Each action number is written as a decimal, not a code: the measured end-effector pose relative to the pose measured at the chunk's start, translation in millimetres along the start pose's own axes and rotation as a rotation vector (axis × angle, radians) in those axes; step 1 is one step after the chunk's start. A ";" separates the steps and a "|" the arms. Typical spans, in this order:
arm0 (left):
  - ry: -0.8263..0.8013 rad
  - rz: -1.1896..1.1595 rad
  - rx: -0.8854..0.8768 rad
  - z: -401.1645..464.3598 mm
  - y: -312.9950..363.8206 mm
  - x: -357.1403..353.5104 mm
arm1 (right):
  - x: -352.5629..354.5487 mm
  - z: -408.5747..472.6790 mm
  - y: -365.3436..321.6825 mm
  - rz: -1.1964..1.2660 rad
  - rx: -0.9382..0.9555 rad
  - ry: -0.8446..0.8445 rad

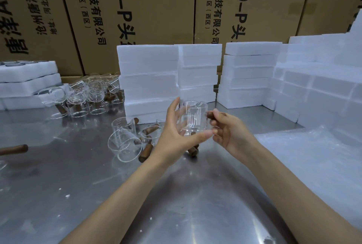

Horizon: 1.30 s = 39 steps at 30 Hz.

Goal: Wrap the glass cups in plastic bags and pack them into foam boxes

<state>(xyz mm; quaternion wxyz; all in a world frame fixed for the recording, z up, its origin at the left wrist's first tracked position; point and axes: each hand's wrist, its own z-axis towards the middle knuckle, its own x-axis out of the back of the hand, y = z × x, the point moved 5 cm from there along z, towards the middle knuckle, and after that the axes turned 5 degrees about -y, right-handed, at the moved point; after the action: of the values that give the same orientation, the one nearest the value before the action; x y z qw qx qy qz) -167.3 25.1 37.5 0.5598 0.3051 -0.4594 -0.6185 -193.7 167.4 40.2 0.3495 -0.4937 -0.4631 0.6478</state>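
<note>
I hold a glass cup (193, 119) up above the metal table (82, 181); my right hand (228, 133) pinches its brown wooden handle (210, 115); my left hand (176, 136) cups the glass with loose, open fingers; white foam boxes (149, 79) stand stacked behind.

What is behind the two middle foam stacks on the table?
Behind the foam stacks stand printed cardboard boxes. The stacks cover the boxes' lower parts, so whatever is down there cannot be seen.
</note>
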 end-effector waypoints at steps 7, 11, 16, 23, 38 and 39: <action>0.023 0.128 -0.114 1.1 0.6 0.9 | -1.9 -4.1 4.2 0.196 -0.105 -0.051; 0.141 0.301 -0.219 -4.2 11.8 1.8 | -7.4 -4.7 8.3 0.084 -0.137 -0.069; 0.253 0.590 -0.399 -9.4 22.2 1.8 | -7.0 -2.4 9.3 -0.096 -0.097 -0.003; 0.227 0.707 -0.422 -8.6 18.8 -1.7 | -16.1 -2.3 8.8 -0.110 0.063 -0.064; 0.355 0.691 -0.410 -10.7 27.9 9.3 | -15.1 -3.8 8.3 -0.027 -0.037 -0.166; 0.366 0.725 -0.404 -11.3 27.1 9.5 | -15.5 -4.7 8.6 -0.142 0.004 -0.109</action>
<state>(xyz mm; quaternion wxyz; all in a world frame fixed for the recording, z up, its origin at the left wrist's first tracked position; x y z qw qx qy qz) -147.8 14.6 59.1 0.8606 0.1134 -0.3002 -0.3954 -185.0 151.7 36.6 0.3699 -0.4228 -0.5141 0.6481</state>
